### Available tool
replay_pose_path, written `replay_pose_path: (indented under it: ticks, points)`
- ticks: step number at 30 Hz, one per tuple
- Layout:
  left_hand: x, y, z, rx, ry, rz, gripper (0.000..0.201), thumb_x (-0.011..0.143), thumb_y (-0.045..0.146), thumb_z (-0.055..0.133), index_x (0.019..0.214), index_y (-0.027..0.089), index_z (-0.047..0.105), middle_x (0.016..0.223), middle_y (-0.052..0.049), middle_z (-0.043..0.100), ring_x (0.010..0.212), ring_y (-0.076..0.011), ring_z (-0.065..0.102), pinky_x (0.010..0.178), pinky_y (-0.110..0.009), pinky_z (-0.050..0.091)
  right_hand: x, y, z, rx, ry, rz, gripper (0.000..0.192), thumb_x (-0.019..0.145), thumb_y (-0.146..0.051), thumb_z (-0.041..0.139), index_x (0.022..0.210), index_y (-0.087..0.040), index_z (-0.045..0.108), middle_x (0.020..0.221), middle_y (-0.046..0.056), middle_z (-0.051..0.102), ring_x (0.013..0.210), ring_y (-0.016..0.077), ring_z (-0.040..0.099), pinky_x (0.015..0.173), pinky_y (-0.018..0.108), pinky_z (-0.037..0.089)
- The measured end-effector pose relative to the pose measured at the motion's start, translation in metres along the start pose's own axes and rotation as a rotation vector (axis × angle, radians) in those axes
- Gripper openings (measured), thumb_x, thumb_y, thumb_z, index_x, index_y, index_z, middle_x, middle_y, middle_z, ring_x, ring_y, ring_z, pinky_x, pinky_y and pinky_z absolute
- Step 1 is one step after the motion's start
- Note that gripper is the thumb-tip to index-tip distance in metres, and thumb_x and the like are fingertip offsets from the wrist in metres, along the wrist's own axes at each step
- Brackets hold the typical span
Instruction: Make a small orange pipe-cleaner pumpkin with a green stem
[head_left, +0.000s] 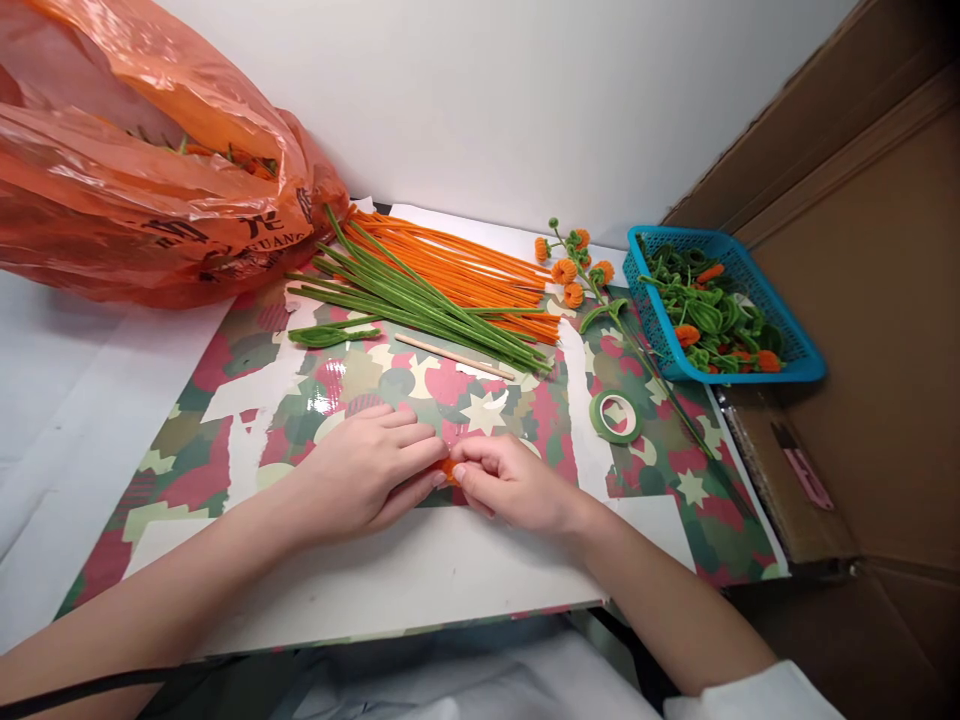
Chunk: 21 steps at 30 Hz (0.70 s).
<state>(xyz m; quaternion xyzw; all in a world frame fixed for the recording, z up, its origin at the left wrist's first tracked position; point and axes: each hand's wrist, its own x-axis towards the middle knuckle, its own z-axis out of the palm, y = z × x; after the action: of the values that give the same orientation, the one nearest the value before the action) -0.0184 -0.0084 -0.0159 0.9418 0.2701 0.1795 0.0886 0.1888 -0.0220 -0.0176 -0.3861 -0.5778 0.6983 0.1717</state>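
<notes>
Left forearm [225, 560] bare, angled inward. Left grip [382, 465]: back of hand up, fingers side by side, thumb tip pinched toward them. Right forearm [667, 590] mirrors it; right grip [510, 485]: fingers curled, thumb-forefinger pinch. Fingertips of both nearly meeting.

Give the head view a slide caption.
Left hand and right hand pinch an orange piece near green chenille stems.

Craft workspace: pipe cleaners [450, 270], green tape [600, 424], fuzzy flowers [564, 271].
</notes>
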Motion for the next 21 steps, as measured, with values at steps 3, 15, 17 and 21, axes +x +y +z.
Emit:
replay_pose_path:
  ticks: [3,15,17,21]
  points:
    - [0.001,0.0006,-0.0004,0.003,0.011,0.001,0.02,0.095,0.021,0.044,0.076,0.019,0.051,0.063,0.001,0.051,0.057,-0.0155,0.042,0.056,-0.028,0.028,-0.0006,-0.0044,0.0009,0.01,-0.006,0.016,0.017,0.089,-0.027,0.048,0.074,-0.019,0.047,0.052,-0.009,0.039,0.045,0.0066,0.033,0.043,0.021,0.023]
    - [-0.0012,-0.0002,-0.0006,0.018,0.008,0.023,0.022,0.097,0.024,0.043,0.077,0.019,0.05,0.064,0.001,0.053,0.056,-0.0152,0.043,0.056,-0.028,0.03,0.0007,-0.0031,0.003,0.011,-0.011,-0.037,0.022,0.09,-0.029,0.052,0.072,-0.019,0.044,0.059,-0.009,0.03,0.051,0.0062,0.027,0.046,0.022,0.02]
    - [-0.0015,0.0002,-0.0009,0.02,0.001,0.02,0.023,0.097,0.024,0.043,0.076,0.02,0.05,0.064,0.001,0.053,0.056,-0.0153,0.044,0.056,-0.028,0.031,0.0004,-0.0037,0.0033,-0.01,-0.005,-0.04,0.022,0.09,-0.03,0.053,0.073,-0.019,0.045,0.059,-0.009,0.031,0.051,0.0061,0.027,0.046,0.022,0.02]
    - [-0.0022,-0.0008,-0.002,0.052,-0.01,-0.015,0.023,0.098,0.025,0.041,0.078,0.019,0.053,0.064,0.001,0.055,0.057,-0.0162,0.047,0.056,-0.029,0.032,-0.002,-0.007,-0.0064,0.032,-0.055,0.032,0.021,0.092,-0.035,0.05,0.08,-0.019,0.05,0.053,-0.008,0.042,0.045,0.0062,0.037,0.043,0.019,0.027]
